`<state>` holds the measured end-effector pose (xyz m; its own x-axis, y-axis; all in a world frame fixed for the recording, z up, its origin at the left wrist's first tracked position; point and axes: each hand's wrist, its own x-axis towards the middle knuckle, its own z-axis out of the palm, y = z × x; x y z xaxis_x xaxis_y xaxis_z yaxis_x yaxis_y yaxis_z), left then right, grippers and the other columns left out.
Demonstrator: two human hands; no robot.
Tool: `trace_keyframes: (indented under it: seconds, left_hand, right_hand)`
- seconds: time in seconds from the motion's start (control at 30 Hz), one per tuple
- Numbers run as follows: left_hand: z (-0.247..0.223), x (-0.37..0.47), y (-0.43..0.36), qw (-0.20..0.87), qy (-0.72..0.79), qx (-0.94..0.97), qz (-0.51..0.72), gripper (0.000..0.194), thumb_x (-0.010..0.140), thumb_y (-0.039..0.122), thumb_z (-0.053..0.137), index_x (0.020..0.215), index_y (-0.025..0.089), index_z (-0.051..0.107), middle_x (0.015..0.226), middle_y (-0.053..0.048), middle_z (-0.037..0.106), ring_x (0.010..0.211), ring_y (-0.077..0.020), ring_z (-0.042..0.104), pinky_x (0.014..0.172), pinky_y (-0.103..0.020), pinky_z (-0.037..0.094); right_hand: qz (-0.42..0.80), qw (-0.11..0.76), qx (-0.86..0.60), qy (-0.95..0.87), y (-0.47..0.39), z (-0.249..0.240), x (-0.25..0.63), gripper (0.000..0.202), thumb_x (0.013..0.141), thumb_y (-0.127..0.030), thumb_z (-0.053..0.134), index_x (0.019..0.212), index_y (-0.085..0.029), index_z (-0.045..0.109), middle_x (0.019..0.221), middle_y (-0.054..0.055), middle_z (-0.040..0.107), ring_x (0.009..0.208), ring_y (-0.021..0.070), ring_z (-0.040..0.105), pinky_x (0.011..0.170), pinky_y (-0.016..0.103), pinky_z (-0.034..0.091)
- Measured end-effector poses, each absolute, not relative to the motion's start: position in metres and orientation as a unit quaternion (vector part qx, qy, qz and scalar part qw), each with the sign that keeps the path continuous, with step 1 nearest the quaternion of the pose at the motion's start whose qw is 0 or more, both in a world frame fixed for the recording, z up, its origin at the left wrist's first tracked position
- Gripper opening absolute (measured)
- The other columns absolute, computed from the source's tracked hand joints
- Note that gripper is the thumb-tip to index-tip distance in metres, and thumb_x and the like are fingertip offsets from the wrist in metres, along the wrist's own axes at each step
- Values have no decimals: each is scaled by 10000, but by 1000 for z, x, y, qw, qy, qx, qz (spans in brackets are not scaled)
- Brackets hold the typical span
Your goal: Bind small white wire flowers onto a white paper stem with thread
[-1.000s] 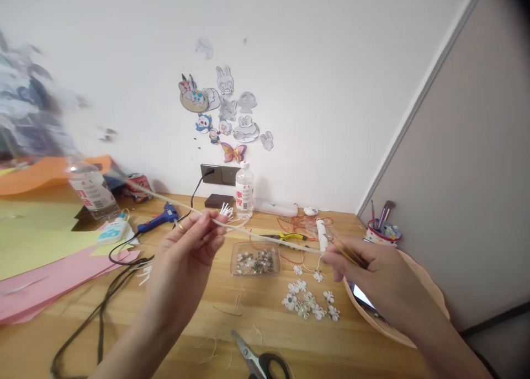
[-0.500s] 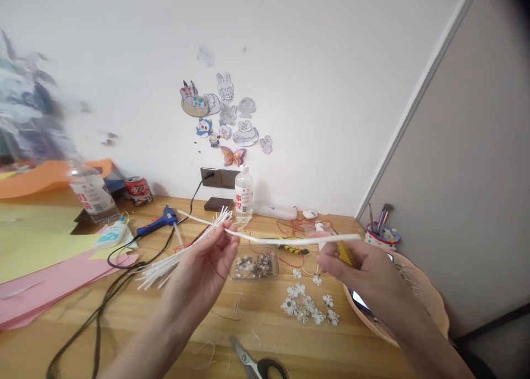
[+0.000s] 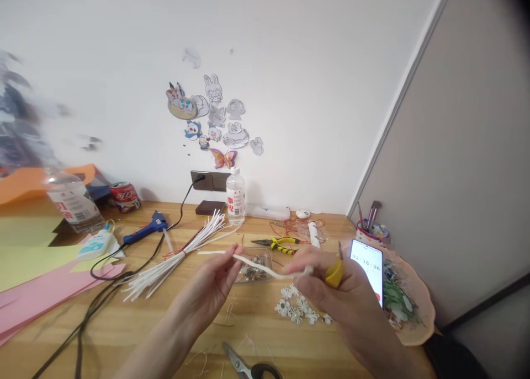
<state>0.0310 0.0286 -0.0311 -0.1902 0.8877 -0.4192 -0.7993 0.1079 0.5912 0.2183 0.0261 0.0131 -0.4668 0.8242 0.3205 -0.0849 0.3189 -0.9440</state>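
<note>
A white pipe cleaner [image 3: 259,266] stretches between my two hands above the table, slightly bent. My left hand [image 3: 221,277] pinches it near its left part, and a free end sticks out to the left. Closed around its right end, my right hand [image 3: 331,291] also keeps a yellow-handled tool [image 3: 334,273] tucked in its fingers, dark tip upward; the tool's kind is mostly hidden. Beneath the hands lie several small white flowers [image 3: 296,307] and a clear box of beads [image 3: 254,268], partly covered. A bundle of white pipe cleaners [image 3: 178,255] rests left of my left hand.
Scissors [image 3: 244,362] lie at the front edge. Black-and-yellow pliers [image 3: 277,244], a bottle [image 3: 236,197] and a blue glue gun [image 3: 147,227] stand or lie behind. To the right, a phone [image 3: 368,266] leans at a pink scalloped tray [image 3: 428,318]. Black cables [image 3: 111,296] cross the left side.
The right end of the pipe cleaner, loose and pointing right before, is now in my right fingers. My right hand has moved left and lower, uncovering the phone screen. The view has shifted slightly right.
</note>
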Motion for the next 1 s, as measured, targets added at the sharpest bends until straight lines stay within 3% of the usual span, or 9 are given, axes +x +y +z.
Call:
trace_keyframes:
  seconds: [0.13, 0.37, 0.6, 0.8, 0.93, 1.0]
  left_hand:
    - [-27, 33, 28, 645, 387, 67, 656, 179, 800, -21, 402, 792, 52, 565, 687, -64, 620, 536, -82, 625, 486, -118, 539]
    - [-34, 33, 30, 636, 393, 80, 659, 185, 783, -37, 418, 768, 69, 569, 682, -49, 616, 515, -74, 612, 467, -104, 522]
    - [-39, 31, 31, 650, 396, 74, 645, 166, 789, -30, 410, 785, 51, 554, 701, -60, 616, 551, -77, 625, 499, -107, 532]
    - [-42, 36, 29, 650, 400, 78, 642, 186, 783, -31, 421, 748, 64, 577, 671, -56, 626, 544, -85, 630, 499, -111, 535]
    - [-47, 40, 27, 655, 400, 86, 635, 186, 770, -24, 449, 712, 75, 595, 674, -61, 635, 563, -100, 636, 498, -116, 533]
    - [-49, 41, 27, 659, 396, 90, 633, 190, 769, -18, 455, 693, 79, 600, 679, -62, 637, 568, -103, 637, 496, -116, 531]
  right_hand:
    - [468, 410, -282, -730, 24, 11, 212, 128, 781, -206, 532, 820, -233, 650, 728, -13, 497, 667, 108, 459, 596, 226, 364]
    - [478, 362, -305, -740, 19, 8, 204, 211, 711, -228, 616, 918, -270, 627, 727, -34, 457, 589, 79, 407, 540, 198, 338]
    - [532, 427, -348, -643, 24, 7, 204, 139, 742, -317, 577, 734, -183, 544, 605, -57, 419, 496, 59, 335, 463, 175, 296]
    - [524, 474, -363, -608, 23, 6, 204, 295, 709, -323, 612, 980, -232, 542, 649, -60, 378, 473, 51, 306, 427, 172, 269]
    - [489, 411, -325, -697, 20, 7, 204, 106, 744, -291, 578, 793, -235, 653, 623, -41, 431, 563, 85, 402, 520, 198, 326]
    - [461, 406, -314, -724, 19, 7, 205, 120, 762, -282, 558, 726, -236, 663, 623, -31, 472, 607, 101, 440, 566, 211, 344]
